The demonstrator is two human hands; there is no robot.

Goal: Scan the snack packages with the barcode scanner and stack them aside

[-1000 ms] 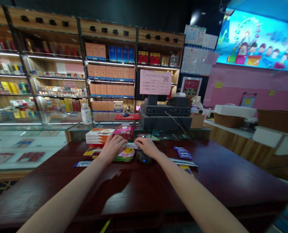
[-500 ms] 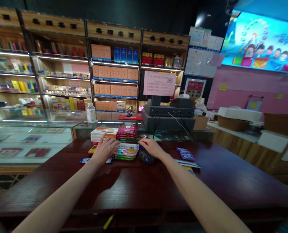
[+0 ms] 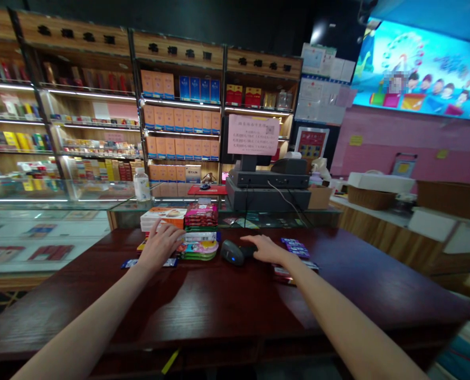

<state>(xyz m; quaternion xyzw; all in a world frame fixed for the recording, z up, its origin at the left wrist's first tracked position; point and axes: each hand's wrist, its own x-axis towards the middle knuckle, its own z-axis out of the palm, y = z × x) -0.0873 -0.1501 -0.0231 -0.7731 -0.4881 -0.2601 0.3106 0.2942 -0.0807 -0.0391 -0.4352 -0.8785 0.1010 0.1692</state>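
My left hand [image 3: 161,244] lies palm down, fingers spread, against the left side of the packets in front of me. Beside its fingertips is a stack of colourful snack packets [image 3: 199,250], with a silvery packet [image 3: 200,236] across the top. A flat blue packet [image 3: 130,263] shows under my left wrist. To the right, a black barcode scanner [image 3: 232,252] with a blue light lies at table level. My right hand [image 3: 267,250] closes on its handle, index finger stretched out to the left. Purple packets [image 3: 295,247] and more packets lie beyond and under my right wrist, partly hidden.
White and orange boxes [image 3: 161,217] and red packets [image 3: 201,214] stand stacked behind the snacks. A glass counter holds a white bottle [image 3: 142,184] and a cash register [image 3: 266,184]. The dark wooden table [image 3: 187,306] spreads before me.
My right hand has moved right, and the scanner's handle now points right towards it. The left hand stays by the packets. The view has turned slightly right.
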